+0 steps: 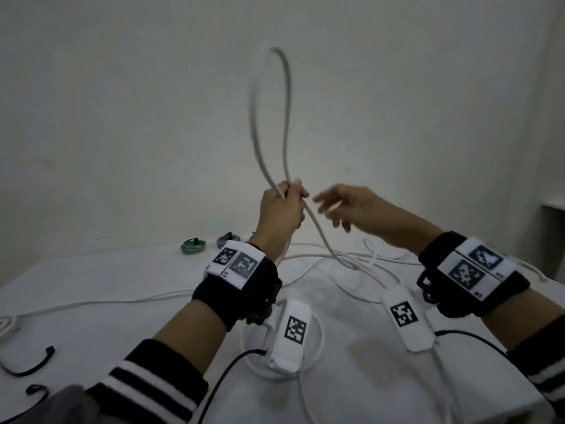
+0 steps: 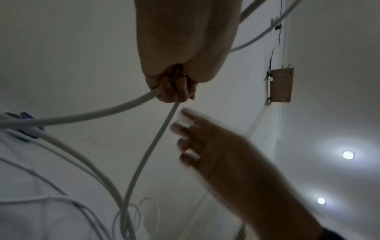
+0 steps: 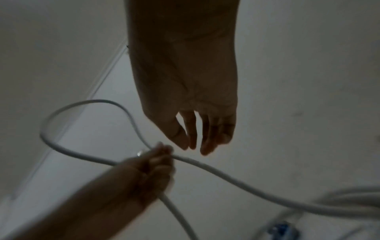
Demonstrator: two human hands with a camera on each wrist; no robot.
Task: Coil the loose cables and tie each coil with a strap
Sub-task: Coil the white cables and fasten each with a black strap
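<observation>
My left hand (image 1: 282,206) is raised above the table and grips a white cable (image 1: 286,96) that rises from the fist in one tall loop. The cable's free run (image 1: 324,237) drops from the fist down to the table. In the left wrist view the curled fingers (image 2: 174,91) clamp the cable where the loop crosses. My right hand (image 1: 342,206) hovers just right of the fist with fingers spread and holds nothing; in the right wrist view its fingers (image 3: 193,134) hang straight above the cable (image 3: 226,177). Black straps (image 1: 29,365) lie at the table's front left.
More loose white cables (image 1: 345,264) sprawl over the white table (image 1: 107,280). A green coil (image 1: 193,246) and a blue coil (image 1: 227,239), both tied, sit at the far edge by the wall. A white power strip (image 1: 7,324) is at the left edge.
</observation>
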